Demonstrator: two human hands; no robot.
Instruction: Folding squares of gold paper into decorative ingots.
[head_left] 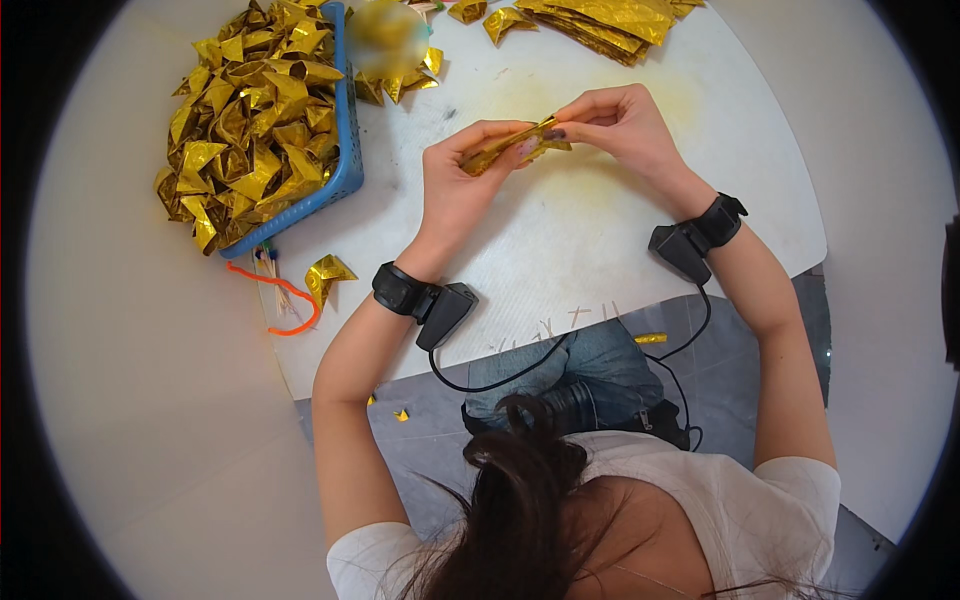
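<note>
Between my two hands, over the middle of the white table (pixel 400 180), is a partly folded piece of gold foil paper (pixel 490 155). My left hand (pixel 468 165) pinches its left part between thumb and fingers. With thumb and forefinger, my right hand (pixel 625 130) grips its right end. The paper's lower folds are partly hidden by my fingers. A blue plastic basket (pixel 350 165) to the left is heaped with folded gold paper pieces (pixel 260 120). One more folded gold piece (pixel 328 277) lies alone beside my left forearm.
A stack of flat gold paper sheets (pixel 610 25) lies at the far edge. Several folded pieces (pixel 400 85) rest right of the basket, by a blurred round thing (pixel 388 38). An orange fuzzy stem (pixel 290 330) curls at the table's left edge. Cables hang from black wrist straps (pixel 400 290).
</note>
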